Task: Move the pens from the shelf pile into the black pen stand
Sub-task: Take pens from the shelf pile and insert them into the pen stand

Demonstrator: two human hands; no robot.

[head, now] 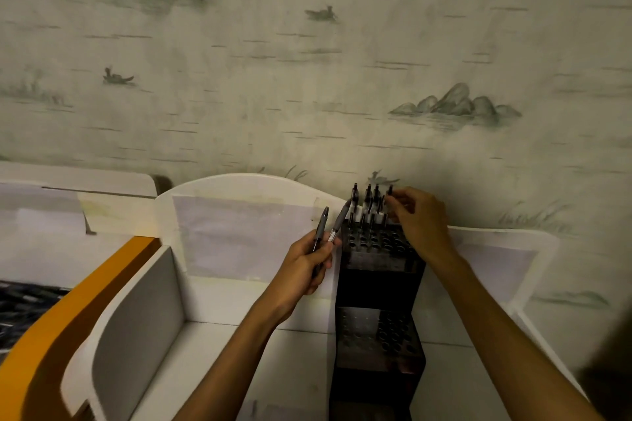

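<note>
An orange curved panel [68, 301] is seen at the far left, beside a white shelf divider [143, 314] that stands on the white shelf [273, 369]. Behind it, a white arched backboard [239, 215] is set against wallpaper printed with grey-green hills and boats [307, 61]. The left hand [304, 267] is held just left of the stand, its fingers curled round two dark grey pens [330, 229] whose capped ends are angled up and to the right. A tall black pen stand with tiers of round holes [378, 287] is placed upright on the shelf between the two forearms. Several dark pens [367, 203] are seen standing in the back rows of its top tier. At the right, one upright pen [390, 193] in the back row is pinched near its top by the fingertips of the right hand [422, 219].
</note>
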